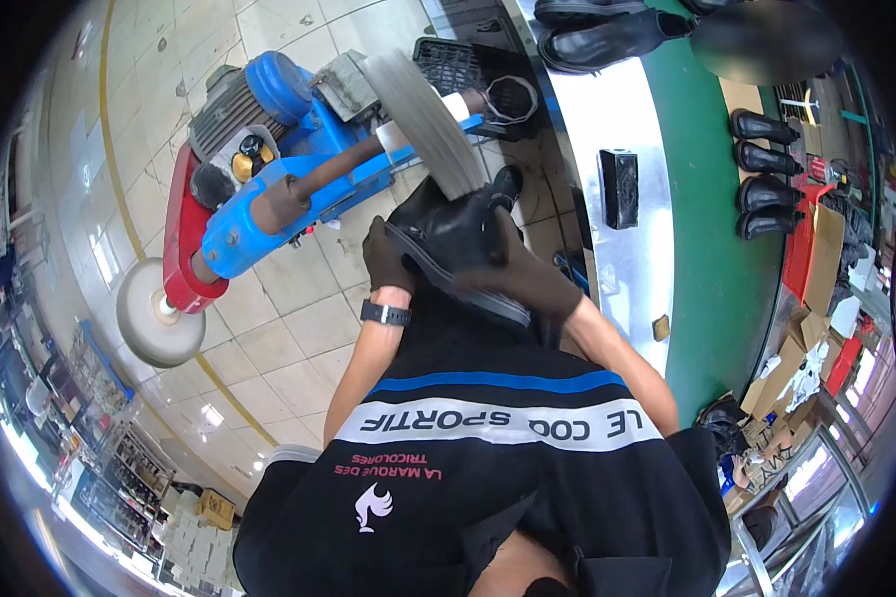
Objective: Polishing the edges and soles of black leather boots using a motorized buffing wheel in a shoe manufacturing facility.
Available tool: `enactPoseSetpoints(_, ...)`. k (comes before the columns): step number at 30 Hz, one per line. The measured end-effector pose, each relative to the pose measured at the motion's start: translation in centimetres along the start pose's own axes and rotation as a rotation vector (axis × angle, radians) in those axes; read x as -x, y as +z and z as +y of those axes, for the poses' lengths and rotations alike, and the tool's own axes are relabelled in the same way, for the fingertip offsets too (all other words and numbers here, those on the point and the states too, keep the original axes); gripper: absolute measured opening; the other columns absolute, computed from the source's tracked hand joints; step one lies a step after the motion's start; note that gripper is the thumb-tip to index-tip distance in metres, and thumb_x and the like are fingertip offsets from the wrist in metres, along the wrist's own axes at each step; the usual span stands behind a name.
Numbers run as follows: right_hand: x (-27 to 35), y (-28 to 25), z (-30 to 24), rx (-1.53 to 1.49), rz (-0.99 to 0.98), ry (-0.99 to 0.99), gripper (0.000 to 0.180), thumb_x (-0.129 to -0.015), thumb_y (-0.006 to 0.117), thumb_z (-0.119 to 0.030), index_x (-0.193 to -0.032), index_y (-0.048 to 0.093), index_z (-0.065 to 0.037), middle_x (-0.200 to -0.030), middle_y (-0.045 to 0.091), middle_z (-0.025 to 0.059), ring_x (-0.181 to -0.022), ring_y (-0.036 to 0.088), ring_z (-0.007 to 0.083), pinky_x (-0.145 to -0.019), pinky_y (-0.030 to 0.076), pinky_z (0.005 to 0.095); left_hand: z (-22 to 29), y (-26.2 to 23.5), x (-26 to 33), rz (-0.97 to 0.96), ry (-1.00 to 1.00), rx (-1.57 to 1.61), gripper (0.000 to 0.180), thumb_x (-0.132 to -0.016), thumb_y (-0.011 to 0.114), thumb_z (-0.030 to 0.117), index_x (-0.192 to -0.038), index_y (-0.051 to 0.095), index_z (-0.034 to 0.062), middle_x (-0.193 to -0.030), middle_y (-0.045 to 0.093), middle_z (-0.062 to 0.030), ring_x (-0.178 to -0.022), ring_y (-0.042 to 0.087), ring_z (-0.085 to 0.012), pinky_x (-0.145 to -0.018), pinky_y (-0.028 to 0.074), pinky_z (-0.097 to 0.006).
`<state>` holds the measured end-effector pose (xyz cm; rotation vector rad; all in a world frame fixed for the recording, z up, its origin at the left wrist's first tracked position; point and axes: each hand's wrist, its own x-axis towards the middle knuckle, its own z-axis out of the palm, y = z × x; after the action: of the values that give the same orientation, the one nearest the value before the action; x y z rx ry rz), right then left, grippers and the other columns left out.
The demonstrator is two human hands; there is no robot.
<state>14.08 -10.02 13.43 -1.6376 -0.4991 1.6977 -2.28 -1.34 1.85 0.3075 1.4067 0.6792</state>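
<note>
A black leather ankle boot (456,237) is held in front of my body, its sole edge slanting down to the right. My left hand (383,257), in a dark brown glove, closes round one end of it. On the other side my right hand (528,271), gloved alike, grips the boot's upper, its fingers partly hidden. The boot's upper meets the lower rim of a grey buffing wheel (426,124), which looks blurred as if spinning. That wheel sits on the shaft of a blue polishing machine (244,234).
A second, pale wheel (159,311) is at the machine's left end, beside a red guard (181,234). To my right runs a metal ledge (627,289) with a black box (619,189). Beyond are a green surface (712,229) and several black boots (767,204). A black crate (448,65) stands behind the wheel.
</note>
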Motion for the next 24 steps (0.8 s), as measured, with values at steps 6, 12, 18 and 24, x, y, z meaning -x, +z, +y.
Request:
enactPoseSetpoints(6,2.2,0.0,-4.4,0.812,-0.103,0.174,0.096,-0.061,0.076,-0.028,-0.139,0.026,-0.001,-0.121,0.051,0.0263,-0.108,0.054,0.0326,-0.095,0.038,0.0329,-0.3,-0.7,2.4,-0.144,0.381,-0.344,0.047,-0.088,0.047,0.041,-0.108,0.051,-0.0009,-0.104,0.058,-0.0135,-0.092,0.057,-0.0211,-0.085,0.046,-0.037)
enactPoseSetpoints(12,5.3,-2.3,-1.7,0.370,-0.038,0.019,0.084,-0.067,0.072,-0.014,-0.138,0.030,-0.003,-0.123,0.051,0.0207,-0.108,0.053,0.0216,-0.095,0.038,0.0298,-5.0,-1.2,-2.0,-0.722,0.182,-0.242,0.046,-0.089,0.048,0.034,-0.127,0.043,0.0088,-0.127,0.046,-0.0097,-0.120,0.042,-0.0218,-0.106,0.028,-0.037)
enactPoseSetpoints(18,5.0,-2.1,0.5,0.011,0.010,-0.005,0.078,-0.069,0.070,-0.011,-0.137,0.033,-0.004,-0.125,0.050,0.0162,-0.110,0.051,0.0189,-0.095,0.038,0.0301,-5.8,-0.7,-4.8,-1.087,0.216,-0.406,0.041,-0.089,0.052,0.022,-0.126,0.044,0.0075,-0.127,0.047,-0.0075,-0.117,0.045,-0.0199,-0.102,0.035,-0.034)
enactPoseSetpoints(24,5.8,-1.7,1.6,-0.289,0.012,0.010,0.064,-0.078,0.061,-0.013,-0.136,0.034,-0.002,-0.129,0.047,0.0145,-0.113,0.048,0.0183,-0.096,0.036,0.0295,-2.3,1.3,-2.0,-0.969,-0.356,0.206,0.037,-0.085,0.057,0.018,-0.118,0.050,0.0029,-0.112,0.058,-0.0078,-0.102,0.056,-0.0186,-0.091,0.045,-0.035)
